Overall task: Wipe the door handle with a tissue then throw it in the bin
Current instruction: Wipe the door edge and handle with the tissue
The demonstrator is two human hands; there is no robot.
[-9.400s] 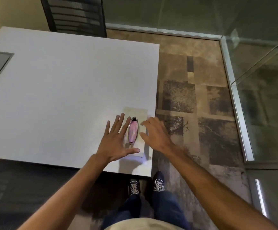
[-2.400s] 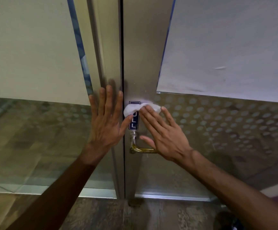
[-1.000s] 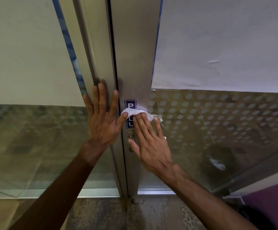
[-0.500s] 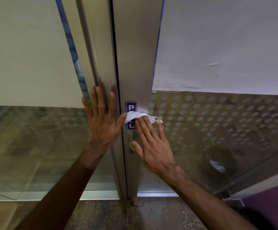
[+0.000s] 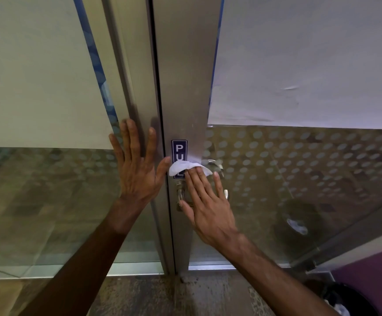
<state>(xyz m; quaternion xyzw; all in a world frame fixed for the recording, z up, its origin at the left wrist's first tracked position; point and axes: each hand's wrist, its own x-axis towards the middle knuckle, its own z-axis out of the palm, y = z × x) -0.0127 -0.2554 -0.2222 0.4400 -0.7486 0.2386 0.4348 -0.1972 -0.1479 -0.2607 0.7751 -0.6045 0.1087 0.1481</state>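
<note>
Door handle (image 5: 180, 195), a brass-toned metal lever on the steel door stile, lay mostly hidden under the right hand (image 5: 208, 208). Its flat fingers pressed the crumpled white tissue (image 5: 180, 168) just above (no pinch). The left hand (image 5: 137, 172) rested splayed on the frame.

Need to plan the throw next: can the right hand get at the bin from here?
Probably yes. The bin stands open-topped on the floor at lower right, on the near side of the glass, with nothing between it and the right hand, which presses the tissue on the door.
</note>
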